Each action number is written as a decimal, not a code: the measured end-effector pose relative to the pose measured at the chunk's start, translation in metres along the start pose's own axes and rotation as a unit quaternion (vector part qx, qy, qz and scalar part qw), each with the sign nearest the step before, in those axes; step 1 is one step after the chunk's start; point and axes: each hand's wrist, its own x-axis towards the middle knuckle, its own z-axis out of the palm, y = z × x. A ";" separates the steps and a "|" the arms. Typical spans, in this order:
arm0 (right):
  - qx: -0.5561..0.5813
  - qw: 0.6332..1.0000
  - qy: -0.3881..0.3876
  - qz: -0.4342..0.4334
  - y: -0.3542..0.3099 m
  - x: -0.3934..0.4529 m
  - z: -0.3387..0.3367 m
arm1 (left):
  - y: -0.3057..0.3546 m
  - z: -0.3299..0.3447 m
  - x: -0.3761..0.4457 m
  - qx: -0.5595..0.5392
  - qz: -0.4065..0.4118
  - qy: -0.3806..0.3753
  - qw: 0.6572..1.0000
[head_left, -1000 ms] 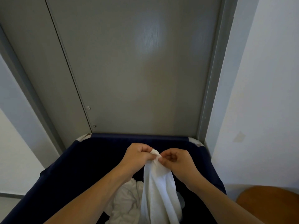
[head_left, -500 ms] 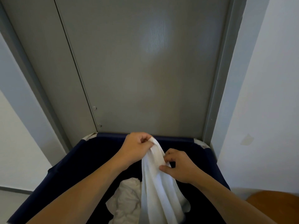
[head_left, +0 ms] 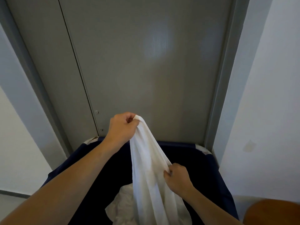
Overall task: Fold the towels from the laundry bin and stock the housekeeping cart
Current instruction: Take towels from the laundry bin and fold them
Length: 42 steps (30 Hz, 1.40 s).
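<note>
Head view: the step in hand looks like the start of a fold, with one towel being drawn up out of the bin and sorted for its corners. The left hand is raised above the bin's far rim, fingers curled tight round a top corner of the towel. The right hand sits lower, over the bin's right half, pinching the towel's right edge partway down. The cloth hangs in a long bunched drape between the two grips, its lower end inside the bin and running off the bottom of the view.

The next move, as I judge it, calls for the right hand to work along that edge to the second corner, then for both hands to spread apart so the towel opens flat and lifts clear of the rim.

The bin is dark blue fabric with pale corner pieces at its far rim, set against a grey door. Inside it lies at least one more crumpled white towel, near the bin's near side and just left of the hanging one. No cart shows.
</note>
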 end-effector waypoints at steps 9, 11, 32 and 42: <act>0.078 0.990 0.110 -0.034 -0.019 0.027 -0.109 | -0.045 -0.028 0.010 0.044 -0.089 0.066 0.993; 0.122 0.981 0.142 -0.054 -0.040 0.024 -0.140 | -0.046 -0.029 0.012 0.019 -0.104 0.076 0.991; 0.196 0.976 0.097 0.022 -0.036 0.007 -0.113 | -0.005 -0.004 0.011 -0.211 -0.097 0.041 0.972; 0.225 0.970 0.071 -0.049 -0.068 0.010 -0.092 | 0.001 0.033 -0.037 0.320 0.135 -0.256 0.902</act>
